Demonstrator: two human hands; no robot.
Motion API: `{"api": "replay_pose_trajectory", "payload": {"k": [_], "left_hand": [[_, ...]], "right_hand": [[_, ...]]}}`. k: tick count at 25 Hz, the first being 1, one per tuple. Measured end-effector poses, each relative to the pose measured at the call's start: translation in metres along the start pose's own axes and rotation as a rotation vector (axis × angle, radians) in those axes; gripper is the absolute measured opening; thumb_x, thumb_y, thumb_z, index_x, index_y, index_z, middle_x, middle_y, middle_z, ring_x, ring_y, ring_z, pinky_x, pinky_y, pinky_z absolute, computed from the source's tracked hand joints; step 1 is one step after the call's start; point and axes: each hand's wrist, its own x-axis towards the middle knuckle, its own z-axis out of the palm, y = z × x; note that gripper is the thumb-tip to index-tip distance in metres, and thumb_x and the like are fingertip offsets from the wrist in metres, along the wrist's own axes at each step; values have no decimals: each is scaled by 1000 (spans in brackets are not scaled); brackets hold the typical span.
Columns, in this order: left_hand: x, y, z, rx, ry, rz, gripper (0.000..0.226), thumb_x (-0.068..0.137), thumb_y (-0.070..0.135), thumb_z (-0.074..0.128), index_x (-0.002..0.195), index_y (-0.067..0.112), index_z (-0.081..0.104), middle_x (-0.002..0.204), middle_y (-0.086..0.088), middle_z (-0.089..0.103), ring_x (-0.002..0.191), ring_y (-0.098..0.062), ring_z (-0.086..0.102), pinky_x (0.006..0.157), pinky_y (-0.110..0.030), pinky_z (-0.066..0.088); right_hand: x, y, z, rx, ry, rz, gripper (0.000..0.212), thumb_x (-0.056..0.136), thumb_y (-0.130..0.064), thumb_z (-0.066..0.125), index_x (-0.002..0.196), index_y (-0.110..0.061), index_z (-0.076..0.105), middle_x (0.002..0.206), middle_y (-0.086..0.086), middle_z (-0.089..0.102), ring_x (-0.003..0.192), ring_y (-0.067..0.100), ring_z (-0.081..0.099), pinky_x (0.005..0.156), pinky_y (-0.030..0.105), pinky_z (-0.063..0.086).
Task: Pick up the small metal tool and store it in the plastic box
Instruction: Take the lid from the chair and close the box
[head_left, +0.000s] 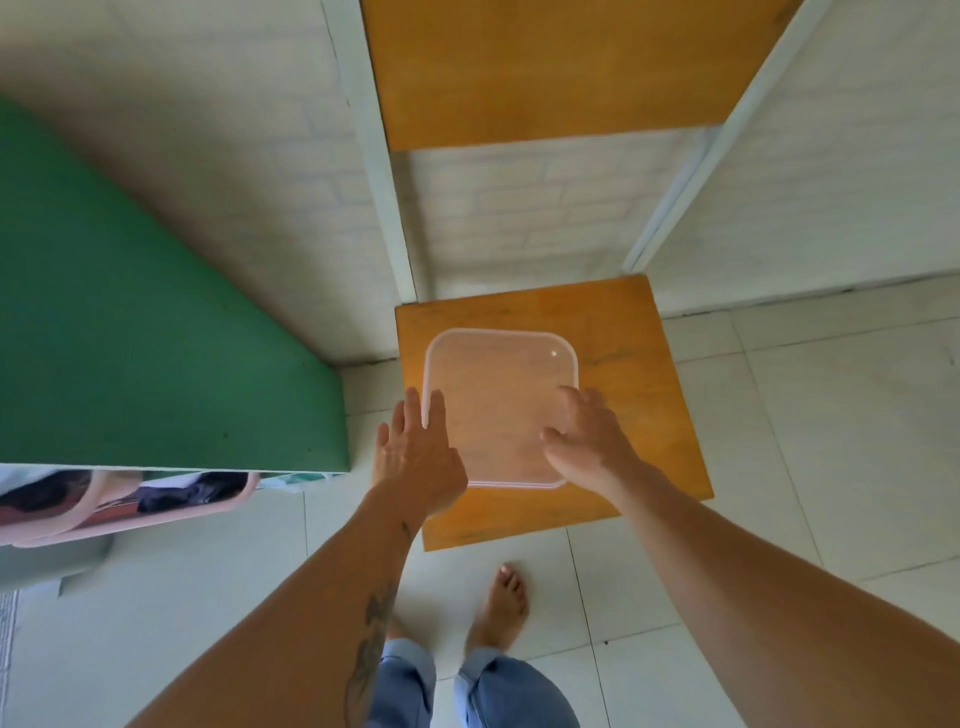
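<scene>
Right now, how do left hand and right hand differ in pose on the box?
The left hand lies flat, fingers stretched along the left edge of the plastic box; the right hand is cupped, fingers curled over the box's right near part. The left shows its back; the right is tilted thumb-inward. Both are empty and touch the box.
</scene>
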Motion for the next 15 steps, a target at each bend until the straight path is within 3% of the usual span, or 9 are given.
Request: {"api": "replay_pose_trajectory", "payload": {"k": [4,8,12,15], "left_hand": [[22,-5,31,-52,-8,-15,74,93,33,42,153,16,2,163,-16,3,146,-38,18,119,-50,24],[26,-1,40,-127,70,-20,74,91,28,47,151,15,6,160,-14,12,138,-36,29,110,-49,38],[11,5,31,-238,91,-71,72,89,26,49,151,18,14,157,-13,17,134,-36,27,108,-50,38],[-13,9,2,-281,206,-70,72,86,26,53,151,17,22,155,-16,23,132,-38,30,107,-50,36]], "right_hand": [[25,20,22,61,46,12,64,89,-28,55,146,-28,24,145,7,29,132,35,36,102,53,44],[28,21,43,113,108,30,74,89,-33,57,151,-27,15,152,4,22,139,32,26,104,54,43],[11,10,44,168,165,34,71,87,-38,56,149,-26,24,148,7,30,135,33,34,103,53,45],[-14,-9,21,143,256,1,60,86,-36,55,141,-26,34,143,9,36,129,33,38,97,51,50]]}}
